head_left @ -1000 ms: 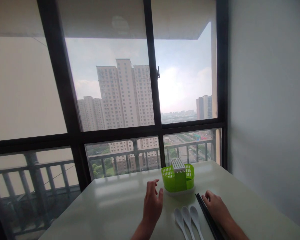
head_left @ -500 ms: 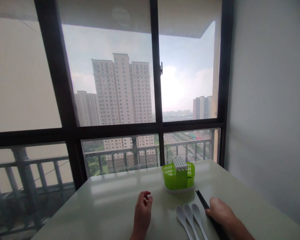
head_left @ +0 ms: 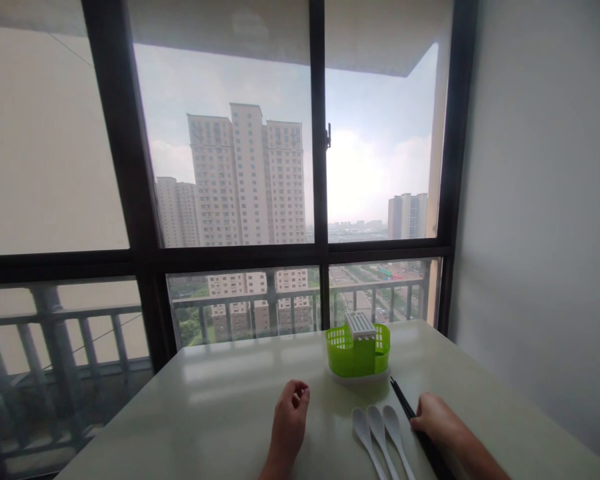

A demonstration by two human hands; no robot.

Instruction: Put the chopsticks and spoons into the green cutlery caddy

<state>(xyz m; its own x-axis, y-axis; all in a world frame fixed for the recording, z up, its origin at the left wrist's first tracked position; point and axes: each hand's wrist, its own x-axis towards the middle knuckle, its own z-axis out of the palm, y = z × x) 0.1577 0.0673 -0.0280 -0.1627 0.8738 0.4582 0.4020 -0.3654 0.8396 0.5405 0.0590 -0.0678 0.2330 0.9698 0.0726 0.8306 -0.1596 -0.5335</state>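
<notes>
On the pale surface [head_left: 220, 413] right by the big window, both hands are down low near the bottom edge of the view. The left hand [head_left: 289, 421] rests on the surface with its fingers curled into a loose fist, grip pressed together on nothing at all, sitting well apart from the cutlery stuff. The right hand [head_left: 437, 420] lies palm down over the black chopsticks [head_left: 405, 403], which sit flat on the surface and run diagonally, far tips poking out past the fingers toward the holder. Honestly can't tell if that grip is actually pinching the chopsticks or just resting on top of them, since the fingers hide the contact.

Just to the left of the chopsticks there are three white spoons [head_left: 377, 433] lined up side by side, bowls pointing away from the person, handles running off the bottom edge. Behind those, closer to the window, a green cutlery holder [head_left: 357, 355] stands upright with slotted sides and a white grid insert on top. It's near the chopstick tips but not touching them.
</notes>
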